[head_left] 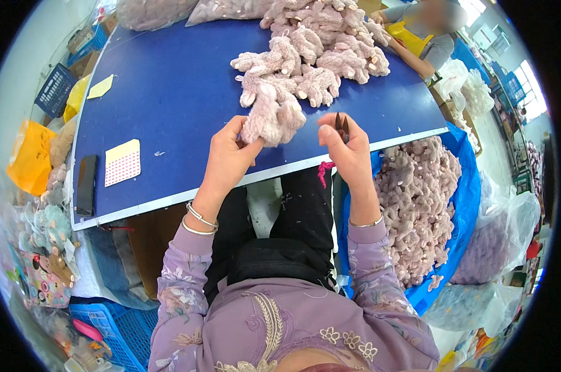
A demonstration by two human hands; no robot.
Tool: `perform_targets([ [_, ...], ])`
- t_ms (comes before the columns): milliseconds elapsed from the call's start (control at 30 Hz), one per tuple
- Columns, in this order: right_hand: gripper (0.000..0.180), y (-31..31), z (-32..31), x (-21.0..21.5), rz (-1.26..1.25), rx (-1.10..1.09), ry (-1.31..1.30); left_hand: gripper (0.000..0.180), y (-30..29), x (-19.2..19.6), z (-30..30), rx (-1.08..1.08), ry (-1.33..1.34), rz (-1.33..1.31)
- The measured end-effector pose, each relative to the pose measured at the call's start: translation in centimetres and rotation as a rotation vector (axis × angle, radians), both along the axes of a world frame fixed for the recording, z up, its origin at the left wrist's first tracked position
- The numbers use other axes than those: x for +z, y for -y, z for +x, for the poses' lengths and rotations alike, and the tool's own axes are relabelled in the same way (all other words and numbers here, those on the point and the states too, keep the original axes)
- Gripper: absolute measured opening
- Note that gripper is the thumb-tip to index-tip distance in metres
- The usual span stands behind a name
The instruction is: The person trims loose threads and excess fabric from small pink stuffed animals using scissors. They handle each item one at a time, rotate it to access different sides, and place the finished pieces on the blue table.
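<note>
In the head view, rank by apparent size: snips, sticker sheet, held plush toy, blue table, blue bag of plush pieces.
1. Blue table
2. Blue bag
3. Plush toy
4. Sticker sheet
5. Snips, visible part only; the right hand hides some.

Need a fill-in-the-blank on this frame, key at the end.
1. The left hand holds a plush piece over the ____ tabletop.
2. The right hand holds snips, tips pointing ____ the person's body.
3. The large blue bag is on the person's ____ side.
4. The co-worker's apron is ____.

Key: blue; away from; right; yellow.
</note>
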State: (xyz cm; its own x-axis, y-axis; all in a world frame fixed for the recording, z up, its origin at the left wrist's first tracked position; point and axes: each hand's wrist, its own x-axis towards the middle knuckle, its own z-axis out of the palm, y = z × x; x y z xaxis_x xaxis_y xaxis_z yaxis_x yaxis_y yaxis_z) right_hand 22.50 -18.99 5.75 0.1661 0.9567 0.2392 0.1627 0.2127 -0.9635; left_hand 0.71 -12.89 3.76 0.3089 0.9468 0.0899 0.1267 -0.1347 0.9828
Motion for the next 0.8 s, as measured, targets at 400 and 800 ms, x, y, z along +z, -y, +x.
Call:
perform_targets([
  [400, 0.015, 0.8, -2.5, 2.3, -0.069, 0.149, 0.310, 0.021, 0.4, -2.9, -0.5, -0.013, 0.442, 0.068],
  [800, 0.012, 0.0, -2.1, 3.4, 0.017, 0.035, 0.385, 0.011, 0.3, -3.9, -1.2, -0.026, 0.528, 0.146],
])
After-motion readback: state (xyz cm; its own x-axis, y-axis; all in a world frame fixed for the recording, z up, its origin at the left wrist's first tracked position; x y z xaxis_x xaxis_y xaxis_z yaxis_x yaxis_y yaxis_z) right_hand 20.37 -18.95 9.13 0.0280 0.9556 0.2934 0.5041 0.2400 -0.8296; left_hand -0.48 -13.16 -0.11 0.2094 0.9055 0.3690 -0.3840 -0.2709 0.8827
